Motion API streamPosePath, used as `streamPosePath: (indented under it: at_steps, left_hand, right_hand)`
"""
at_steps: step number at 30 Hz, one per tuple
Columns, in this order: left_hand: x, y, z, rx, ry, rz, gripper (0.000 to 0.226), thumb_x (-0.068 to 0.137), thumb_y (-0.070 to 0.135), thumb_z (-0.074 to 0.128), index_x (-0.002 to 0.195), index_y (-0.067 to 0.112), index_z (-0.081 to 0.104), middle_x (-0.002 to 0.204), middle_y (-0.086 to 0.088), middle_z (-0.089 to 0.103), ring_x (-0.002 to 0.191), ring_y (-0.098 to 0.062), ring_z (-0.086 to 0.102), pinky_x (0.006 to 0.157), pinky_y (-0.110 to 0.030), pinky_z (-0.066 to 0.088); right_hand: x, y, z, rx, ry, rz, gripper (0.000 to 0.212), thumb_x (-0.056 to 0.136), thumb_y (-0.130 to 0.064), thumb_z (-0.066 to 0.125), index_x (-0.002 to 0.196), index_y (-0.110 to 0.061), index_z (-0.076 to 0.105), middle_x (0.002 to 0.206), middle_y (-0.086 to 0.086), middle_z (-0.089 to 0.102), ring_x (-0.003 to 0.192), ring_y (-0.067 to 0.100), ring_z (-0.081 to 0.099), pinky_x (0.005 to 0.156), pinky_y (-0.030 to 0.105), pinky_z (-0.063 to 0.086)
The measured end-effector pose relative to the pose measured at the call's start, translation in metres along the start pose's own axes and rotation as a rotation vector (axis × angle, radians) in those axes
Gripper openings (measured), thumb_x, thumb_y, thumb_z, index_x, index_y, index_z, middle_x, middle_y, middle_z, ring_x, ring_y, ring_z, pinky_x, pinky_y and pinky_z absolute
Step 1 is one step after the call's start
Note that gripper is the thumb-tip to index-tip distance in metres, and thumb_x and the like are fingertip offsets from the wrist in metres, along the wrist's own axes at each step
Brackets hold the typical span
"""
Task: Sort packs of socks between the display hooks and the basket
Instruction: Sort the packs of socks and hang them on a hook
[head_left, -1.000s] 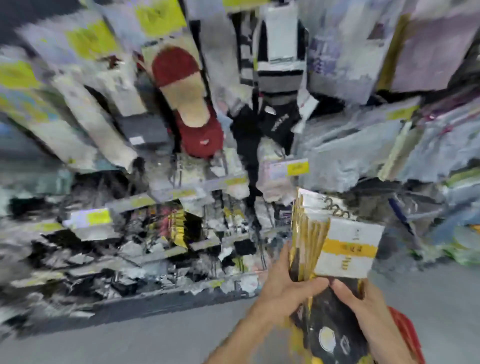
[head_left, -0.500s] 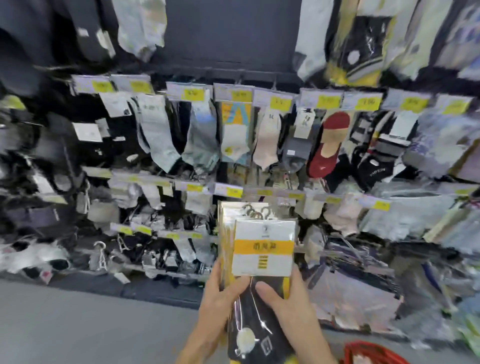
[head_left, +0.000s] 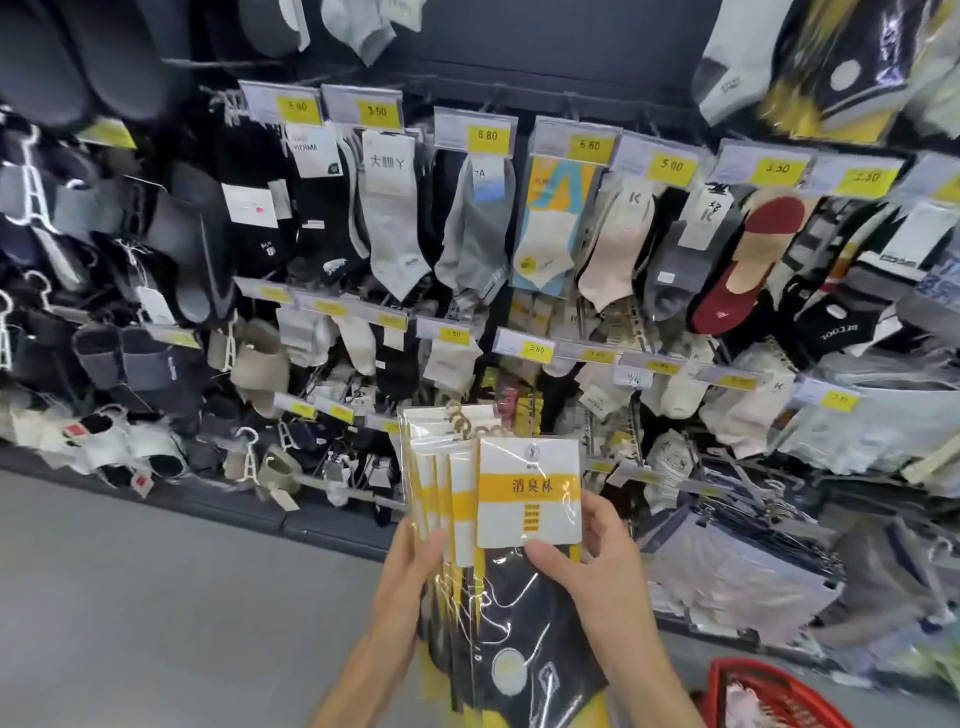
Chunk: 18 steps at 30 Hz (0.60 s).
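Handling: sock packs (head_left: 467, 525) judged light, floppy, slick film | your left hand (head_left: 410, 561) grips the fan's edge, right hand (head_left: 587, 556) pinches the front card (head_left: 527, 488) | take hold there, where it's stiff.

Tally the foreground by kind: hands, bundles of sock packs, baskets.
Hands: 2 (left hand, right hand, both gripping the bundle)
Bundle of sock packs: 1
Red basket: 1
Total: 4

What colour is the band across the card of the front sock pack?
Orange-yellow; the band crosses a white card, clearest in the head view.
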<state>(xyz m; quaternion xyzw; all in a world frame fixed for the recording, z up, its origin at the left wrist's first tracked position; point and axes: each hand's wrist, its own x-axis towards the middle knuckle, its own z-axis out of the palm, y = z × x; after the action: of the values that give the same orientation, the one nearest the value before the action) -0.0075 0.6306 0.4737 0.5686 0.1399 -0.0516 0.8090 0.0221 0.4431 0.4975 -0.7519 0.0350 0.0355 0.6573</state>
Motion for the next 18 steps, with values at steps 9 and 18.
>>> streamPosePath:
  at_steps: [9, 18]
  left_hand:
    - [0.074, 0.011, -0.005, 0.008, 0.131, 0.038, 0.078, 0.049, 0.062, 0.086, 0.118, 0.034, 0.062, 0.108, 0.006, 0.077, 0.097, -0.015, 0.075, 0.083, -0.037, 0.056]
    - [0.168, 0.021, -0.026, 0.079, 0.202, 0.016, 0.061, 0.057, 0.036, 0.086, 0.114, 0.031, 0.065, 0.100, 0.011, 0.079, 0.090, -0.005, 0.074, 0.077, -0.023, 0.054]
  right_hand:
    - [0.053, 0.013, 0.021, 0.167, -0.010, 0.031, 0.041, 0.080, -0.031, 0.075, 0.119, -0.026, 0.064, 0.115, -0.005, 0.074, 0.109, 0.010, 0.068, 0.089, 0.029, 0.054]
    - [0.153, 0.040, -0.009, 0.261, 0.030, 0.150, 0.044, 0.077, -0.005, 0.072, 0.117, -0.010, 0.053, 0.104, 0.010, 0.077, 0.097, 0.022, 0.073, 0.079, 0.027, 0.059]
